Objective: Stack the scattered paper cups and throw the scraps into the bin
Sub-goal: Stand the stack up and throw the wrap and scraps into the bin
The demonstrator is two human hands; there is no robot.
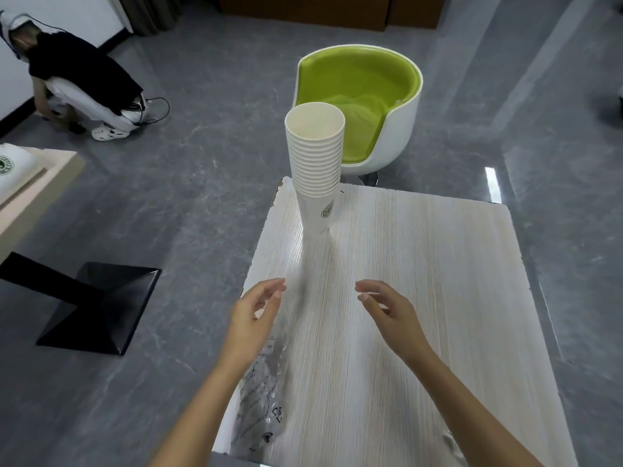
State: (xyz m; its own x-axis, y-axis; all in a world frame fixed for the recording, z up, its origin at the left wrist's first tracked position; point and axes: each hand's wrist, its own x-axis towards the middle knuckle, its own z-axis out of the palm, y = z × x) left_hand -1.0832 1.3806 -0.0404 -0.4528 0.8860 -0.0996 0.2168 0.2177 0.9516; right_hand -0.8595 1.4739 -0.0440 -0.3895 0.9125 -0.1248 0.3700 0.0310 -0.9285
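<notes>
**Tall cup stack stands alone, both hands empty**

A tall stack of white paper cups (pixel 315 170) stands upright near the far edge of the pale wood-grain table (pixel 421 281). The left hand (pixel 256 310) and right hand (pixel 387 306) hover well short of it, fingers loosely spread, holding nothing. The stack looks light and top-heavy, likely to tip; gripping low seems safest. A crumpled clear plastic wrapper (pixel 261 399) lies on the near left edge.
</notes>
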